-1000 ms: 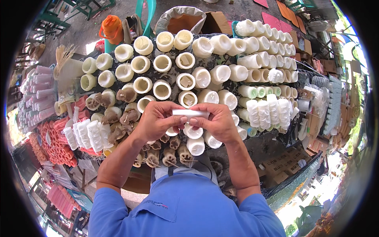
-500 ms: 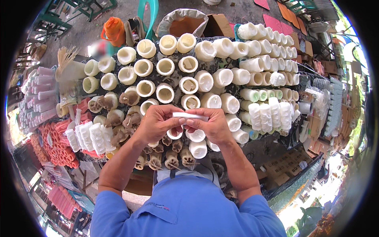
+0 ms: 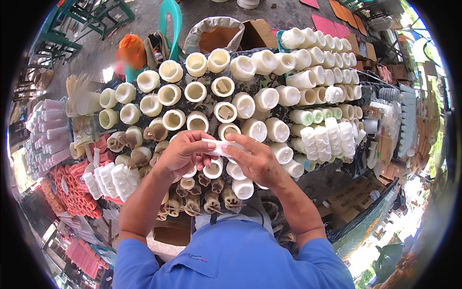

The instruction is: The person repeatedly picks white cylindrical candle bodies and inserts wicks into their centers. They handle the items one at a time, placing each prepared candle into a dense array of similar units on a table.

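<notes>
My left hand (image 3: 183,151) and my right hand (image 3: 257,159) meet in the middle of the view, both gripping one small white tube-shaped piece (image 3: 217,146) held level between the fingertips. Under the hands spreads a stall table (image 3: 332,176) packed with upright cream and white cylinders (image 3: 197,91), many open at the top. Brown-tipped ones (image 3: 192,204) stand closest to my body. My blue shirt fills the lower edge.
Orange and pink rolls (image 3: 72,192) and white bundles (image 3: 113,178) lie at the left. A cardboard box (image 3: 257,33), a sack (image 3: 214,36) and a teal chair (image 3: 173,19) stand behind the table. Stacked plastic cups (image 3: 402,125) sit at the right.
Both hands stay together on the white piece with only slight finger shifts. The view has tilted a little, so the table sits lower in the picture.
</notes>
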`<state>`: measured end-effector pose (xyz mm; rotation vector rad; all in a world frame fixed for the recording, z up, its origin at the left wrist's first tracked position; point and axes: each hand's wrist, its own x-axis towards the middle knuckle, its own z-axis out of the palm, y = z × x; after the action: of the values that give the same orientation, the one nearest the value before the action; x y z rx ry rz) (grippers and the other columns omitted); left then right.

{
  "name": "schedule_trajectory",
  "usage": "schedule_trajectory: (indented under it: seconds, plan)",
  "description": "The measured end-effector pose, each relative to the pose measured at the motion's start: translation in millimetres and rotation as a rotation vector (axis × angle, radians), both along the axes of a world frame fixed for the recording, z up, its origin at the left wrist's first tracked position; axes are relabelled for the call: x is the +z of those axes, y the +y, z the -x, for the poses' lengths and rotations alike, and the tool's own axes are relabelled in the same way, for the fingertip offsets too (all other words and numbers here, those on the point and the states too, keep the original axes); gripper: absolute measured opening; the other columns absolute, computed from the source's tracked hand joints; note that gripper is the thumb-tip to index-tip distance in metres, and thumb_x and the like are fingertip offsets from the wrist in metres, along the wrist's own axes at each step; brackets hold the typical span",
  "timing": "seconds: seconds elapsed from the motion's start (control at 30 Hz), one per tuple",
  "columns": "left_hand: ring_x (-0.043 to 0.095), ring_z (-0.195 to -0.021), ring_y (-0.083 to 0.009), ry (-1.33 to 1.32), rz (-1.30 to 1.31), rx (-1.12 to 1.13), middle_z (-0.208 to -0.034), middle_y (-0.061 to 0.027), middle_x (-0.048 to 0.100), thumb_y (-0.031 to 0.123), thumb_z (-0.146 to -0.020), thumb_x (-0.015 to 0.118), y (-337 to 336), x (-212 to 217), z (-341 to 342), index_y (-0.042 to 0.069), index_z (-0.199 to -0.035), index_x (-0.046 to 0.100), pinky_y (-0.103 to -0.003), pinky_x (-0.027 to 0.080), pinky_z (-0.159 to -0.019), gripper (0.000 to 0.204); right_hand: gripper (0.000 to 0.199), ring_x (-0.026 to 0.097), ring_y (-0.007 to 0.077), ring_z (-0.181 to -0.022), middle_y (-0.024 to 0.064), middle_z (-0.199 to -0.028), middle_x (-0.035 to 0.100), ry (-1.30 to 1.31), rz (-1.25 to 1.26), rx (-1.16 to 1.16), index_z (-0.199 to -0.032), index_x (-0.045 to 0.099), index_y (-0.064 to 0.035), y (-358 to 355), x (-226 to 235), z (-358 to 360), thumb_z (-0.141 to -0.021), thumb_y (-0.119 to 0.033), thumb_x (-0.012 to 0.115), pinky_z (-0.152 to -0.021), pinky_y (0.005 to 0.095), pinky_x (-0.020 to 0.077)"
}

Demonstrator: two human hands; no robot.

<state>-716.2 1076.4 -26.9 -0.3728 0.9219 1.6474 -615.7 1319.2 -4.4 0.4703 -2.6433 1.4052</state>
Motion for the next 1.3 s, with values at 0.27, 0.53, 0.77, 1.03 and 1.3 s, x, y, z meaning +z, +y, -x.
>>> schedule_trajectory:
  seconds: [0.27,0.53,0.77,1.03,1.3]
  plan:
    - [0.072,-0.092,-0.0242,2.102,0.57,-0.442,-0.095,-0.0096,0.068,0.009,-0.093,0.077,47.7,-32.6,95.8,0.003,-0.099,0.073,-0.039,0.061,-0.081,0.009,0.029,0.077,0.034,-0.093,0.0186,-0.115,0.077,-0.004,-0.07,-0.331,-0.118,0.076,0.0019,19.1,-14.3,7.4,-0.091,-0.002,0.084,-0.077,0.0416,0.0632]
    - [0.067,-0.107,-0.0254,2.339,0.323,-0.758,-0.1,-0.0072,0.065,0.004,-0.077,0.074,73.6,-53.2,144.0,0.007,-0.085,0.071,-0.041,0.059,-0.092,0.009,0.023,0.076,0.0288,-0.086,0.0167,-0.108,0.077,-0.222,0.106,-0.485,-0.118,0.075,0.0011,14.0,-25.4,3.9,-0.098,-0.009,0.082,-0.073,0.0388,0.0605]
    - [0.065,-0.106,-0.0255,2.392,0.263,-0.829,-0.098,-0.0065,0.064,0.007,-0.077,0.077,91.0,-50.7,157.6,0.009,-0.085,0.072,-0.041,0.056,-0.092,0.01,0.022,0.073,0.0283,-0.082,0.0172,-0.102,0.075,-0.262,0.16,-0.54,-0.117,0.073,0.0018,9.4,-33.0,10.4,-0.099,-0.01,0.08,-0.069,0.0393,0.0578]
    - [0.067,-0.102,-0.0266,2.322,0.19,-0.863,-0.094,-0.0068,0.065,0.009,-0.079,0.078,109.9,-57.2,179.5,0.009,-0.079,0.075,-0.043,0.056,-0.087,0.003,0.023,0.072,0.0424,-0.086,0.0236,-0.103,0.073,-0.129,0.095,-0.523,-0.119,0.068,0.0024,8.1,-40.5,57.7,-0.099,-0.006,0.076,-0.074,0.046,0.0582]
    - [0.071,-0.097,-0.0311,2.219,0.153,-0.821,-0.088,-0.0095,0.068,0.011,-0.082,0.077,107.9,-59.8,188.2,0.007,-0.08,0.076,-0.046,0.057,-0.082,0.004,0.015,0.073,0.0469,-0.089,0.0254,-0.098,0.074,-0.033,-0.089,-0.425,-0.107,0.066,0.0035,1.3,-53.8,94.2,-0.095,0.0,0.074,-0.076,0.0513,0.0596]
